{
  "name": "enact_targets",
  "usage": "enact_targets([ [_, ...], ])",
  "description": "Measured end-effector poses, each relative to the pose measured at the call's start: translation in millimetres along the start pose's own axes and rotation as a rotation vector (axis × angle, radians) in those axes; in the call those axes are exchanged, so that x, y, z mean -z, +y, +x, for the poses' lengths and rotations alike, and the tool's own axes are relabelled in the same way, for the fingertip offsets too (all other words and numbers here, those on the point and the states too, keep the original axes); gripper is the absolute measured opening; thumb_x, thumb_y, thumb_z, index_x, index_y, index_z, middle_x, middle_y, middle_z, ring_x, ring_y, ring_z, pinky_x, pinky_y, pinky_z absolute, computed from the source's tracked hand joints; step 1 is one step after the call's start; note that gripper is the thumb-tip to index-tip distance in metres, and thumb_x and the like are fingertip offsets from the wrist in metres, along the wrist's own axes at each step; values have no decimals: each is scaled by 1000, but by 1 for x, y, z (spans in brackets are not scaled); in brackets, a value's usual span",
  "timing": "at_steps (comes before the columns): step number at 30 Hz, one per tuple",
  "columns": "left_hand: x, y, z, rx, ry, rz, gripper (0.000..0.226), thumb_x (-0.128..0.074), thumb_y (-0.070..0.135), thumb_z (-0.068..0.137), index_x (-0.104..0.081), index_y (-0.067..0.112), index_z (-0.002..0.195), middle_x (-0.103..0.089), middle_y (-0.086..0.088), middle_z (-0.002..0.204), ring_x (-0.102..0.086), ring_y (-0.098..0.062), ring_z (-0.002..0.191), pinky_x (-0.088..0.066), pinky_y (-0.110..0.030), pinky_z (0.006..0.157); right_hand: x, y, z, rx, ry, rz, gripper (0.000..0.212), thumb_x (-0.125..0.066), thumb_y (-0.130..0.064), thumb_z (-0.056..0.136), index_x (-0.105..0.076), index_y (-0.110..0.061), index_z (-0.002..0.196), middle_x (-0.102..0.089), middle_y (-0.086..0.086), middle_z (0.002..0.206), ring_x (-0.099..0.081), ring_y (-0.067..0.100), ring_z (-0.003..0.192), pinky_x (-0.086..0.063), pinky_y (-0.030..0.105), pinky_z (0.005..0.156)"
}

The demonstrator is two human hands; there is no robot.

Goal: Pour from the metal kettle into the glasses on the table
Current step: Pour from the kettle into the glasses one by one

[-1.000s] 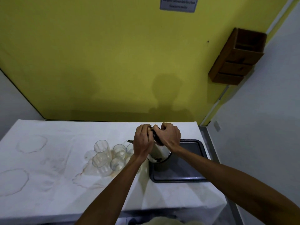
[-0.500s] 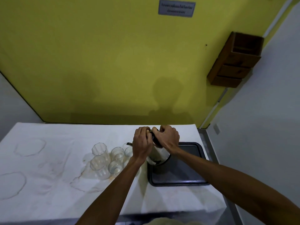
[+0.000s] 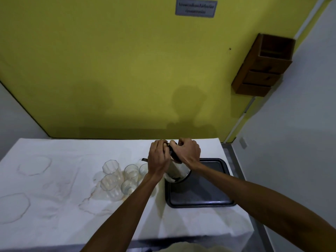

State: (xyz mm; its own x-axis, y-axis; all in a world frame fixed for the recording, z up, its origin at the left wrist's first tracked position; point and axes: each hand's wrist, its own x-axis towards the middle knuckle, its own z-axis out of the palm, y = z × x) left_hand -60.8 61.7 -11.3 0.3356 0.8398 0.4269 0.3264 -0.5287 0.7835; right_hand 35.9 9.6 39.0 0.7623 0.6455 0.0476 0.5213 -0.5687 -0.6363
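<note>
Little had shifted since the moment before: both hands kept to the same spot above the kettle, and the glasses had not moved on the cloth. From where I stood, the left hand (image 3: 158, 157) and the right hand (image 3: 189, 151) were bunched close together, knuckles nearly meeting, with the fingers (image 3: 182, 143) of the right curled tight around the dark handle (image 3: 174, 155) of the metal kettle (image 3: 177, 172). The left hand's fingers were folded shut as well, pressed against the same handle's near end, though how much of it they actually gripped I could not tell. Below both sets of fingers, the kettle stood over the far left corner of a dark tray (image 3: 203, 195), its shiny body tilted a little toward the left, and its thin spout (image 3: 144, 159) poked out just left of the left hand's fingers. Down and to the left of those fingers clustered the clear glasses (image 3: 116, 177), several standing upright and touching or nearly touching one another, the nearest partly hidden behind the left forearm. Everything rested on a worktop (image 3: 54, 197) covered in a stained white cloth, with the tray lying right of the glasses.
</note>
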Motion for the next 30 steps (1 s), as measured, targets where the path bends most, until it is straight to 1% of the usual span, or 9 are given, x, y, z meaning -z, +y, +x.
enact_targets([
  [4,-1,-1,1,27,5,-5,26,-37,19,94,-60,9,87,-62,-5,88,-53,-25,86,-40,-33,77,1,-1,1,12,0,-2,50,-55,-58,71,-51,-11,56,-61,4,58,-60,32,69,-44,34,66],
  [11,1,-3,2,23,10,0,27,-37,20,93,-61,9,88,-63,-5,88,-53,-25,86,-40,-33,77,2,-4,1,22,-9,8,50,-54,-59,73,-48,-13,54,-62,4,60,-60,33,71,-45,34,68],
  [13,2,-4,2,27,6,2,27,-37,21,93,-60,10,88,-62,-5,88,-53,-25,86,-40,-34,77,1,-5,0,22,-13,8,51,-55,-59,73,-48,-12,55,-60,3,59,-59,33,71,-44,34,68],
  [17,2,-5,2,36,-1,-9,26,-37,20,93,-61,10,88,-63,-4,89,-53,-24,87,-39,-31,77,0,-7,0,18,-17,5,51,-56,-58,74,-48,-11,55,-55,0,54,-56,30,68,-40,33,65],
  [19,3,-5,2,35,-2,-13,26,-37,21,93,-61,10,89,-63,-4,89,-53,-24,87,-40,-33,77,-1,-7,-1,21,-14,3,51,-57,-57,74,-49,-10,56,-55,0,55,-55,30,68,-39,33,65],
  [23,5,-9,2,22,-2,-9,27,-37,20,93,-62,9,90,-64,-5,90,-55,-26,87,-43,-37,79,-2,-7,-2,14,-12,-2,49,-58,-56,75,-57,-8,61,-57,0,57,-56,30,69,-38,33,66],
  [30,6,-9,3,14,2,-7,27,-37,19,92,-62,8,87,-65,-7,89,-54,-27,87,-42,-37,79,-5,-10,-2,-17,-19,-9,48,-56,-57,71,-55,-11,59,-61,4,61,-59,33,73,-43,33,68],
])
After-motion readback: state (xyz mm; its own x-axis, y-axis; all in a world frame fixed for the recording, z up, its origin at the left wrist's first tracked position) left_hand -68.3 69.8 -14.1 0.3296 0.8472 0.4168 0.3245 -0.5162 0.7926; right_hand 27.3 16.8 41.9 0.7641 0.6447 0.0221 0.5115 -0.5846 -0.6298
